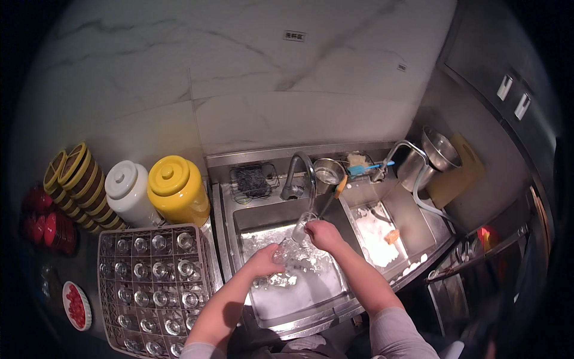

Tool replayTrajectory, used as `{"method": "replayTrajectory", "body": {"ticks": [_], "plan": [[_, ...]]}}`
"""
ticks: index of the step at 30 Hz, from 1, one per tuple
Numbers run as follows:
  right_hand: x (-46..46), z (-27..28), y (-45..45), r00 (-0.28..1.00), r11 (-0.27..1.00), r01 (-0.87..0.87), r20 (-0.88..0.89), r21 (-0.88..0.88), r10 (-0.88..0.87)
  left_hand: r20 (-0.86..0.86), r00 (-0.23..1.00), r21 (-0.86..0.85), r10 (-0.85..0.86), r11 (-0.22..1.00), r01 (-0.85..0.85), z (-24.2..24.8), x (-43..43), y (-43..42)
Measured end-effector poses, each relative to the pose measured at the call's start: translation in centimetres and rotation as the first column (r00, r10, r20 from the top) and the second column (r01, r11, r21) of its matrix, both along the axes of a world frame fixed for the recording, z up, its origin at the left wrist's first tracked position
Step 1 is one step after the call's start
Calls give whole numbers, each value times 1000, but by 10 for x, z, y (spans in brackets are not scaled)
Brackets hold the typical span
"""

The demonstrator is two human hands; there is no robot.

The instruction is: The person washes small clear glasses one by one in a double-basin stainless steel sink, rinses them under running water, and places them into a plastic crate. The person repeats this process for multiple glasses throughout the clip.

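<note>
My right hand (pixel 323 235) grips a clear drinking glass (pixel 303 228) just under the curved spout of the metal faucet (pixel 306 164). To its left, my left hand (pixel 264 261) is closed around another clear glass (pixel 281 254), held low over the water. Both hands are above the left basin of a stainless steel sink (pixel 291 309), which holds water and more glassware near its left side. Left of the sink, a plastic glass rack (pixel 102 287) has many clear glasses standing in its compartments.
A yellow lidded jar (pixel 179 193) and a white lidded jar (pixel 128 193) stand behind the rack. A steel-wool pad (pixel 252 180) lies in a wire basket behind the sink. Beside the faucet are a metal pot (pixel 328 172) and a blue brush (pixel 358 169). The right basin (pixel 421 238) holds a sponge (pixel 392 237).
</note>
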State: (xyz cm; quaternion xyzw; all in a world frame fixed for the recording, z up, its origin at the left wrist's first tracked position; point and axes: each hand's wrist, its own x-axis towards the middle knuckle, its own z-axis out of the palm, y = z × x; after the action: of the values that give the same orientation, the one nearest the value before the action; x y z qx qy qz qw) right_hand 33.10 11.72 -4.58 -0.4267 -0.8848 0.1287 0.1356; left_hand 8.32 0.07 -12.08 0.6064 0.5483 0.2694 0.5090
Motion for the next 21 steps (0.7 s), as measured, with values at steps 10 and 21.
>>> {"method": "replayTrajectory", "body": {"ticks": [10, 21], "plan": [[-3, -50, 4, 990, 988, 102, -89, -117, -113, 179, 984, -94, 19, 996, -2, 109, 10, 18], [46, -96, -14, 989, 961, 71, -108, -266, -103, -741, 597, -140, -308, 940, 312, 193, 235, 192]]}}
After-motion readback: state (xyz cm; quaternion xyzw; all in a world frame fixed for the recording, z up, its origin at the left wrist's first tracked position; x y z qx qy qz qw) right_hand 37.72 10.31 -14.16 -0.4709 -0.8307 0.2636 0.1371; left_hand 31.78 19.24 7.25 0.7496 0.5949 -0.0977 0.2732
